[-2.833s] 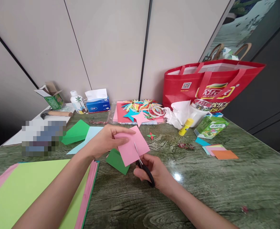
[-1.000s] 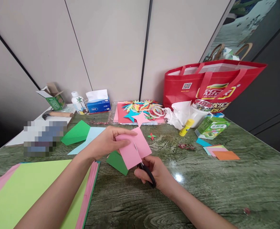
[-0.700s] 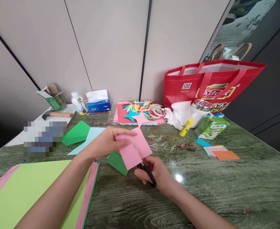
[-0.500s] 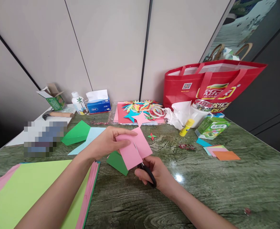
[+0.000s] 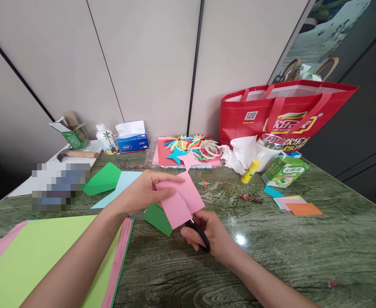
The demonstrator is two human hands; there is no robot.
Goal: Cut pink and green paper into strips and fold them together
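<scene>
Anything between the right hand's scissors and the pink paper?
Nothing visible: the black-handled scissors in the right hand meet the pink paper held by the left hand. The green paper lies partly behind it.

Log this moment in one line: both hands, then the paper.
left hand: holding pink paper | right hand: holding scissors | pink paper: slit partway

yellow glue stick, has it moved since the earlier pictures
No: the glue stick has the same place beside the green carton and white mug; only the whole view has shifted slightly.
</scene>
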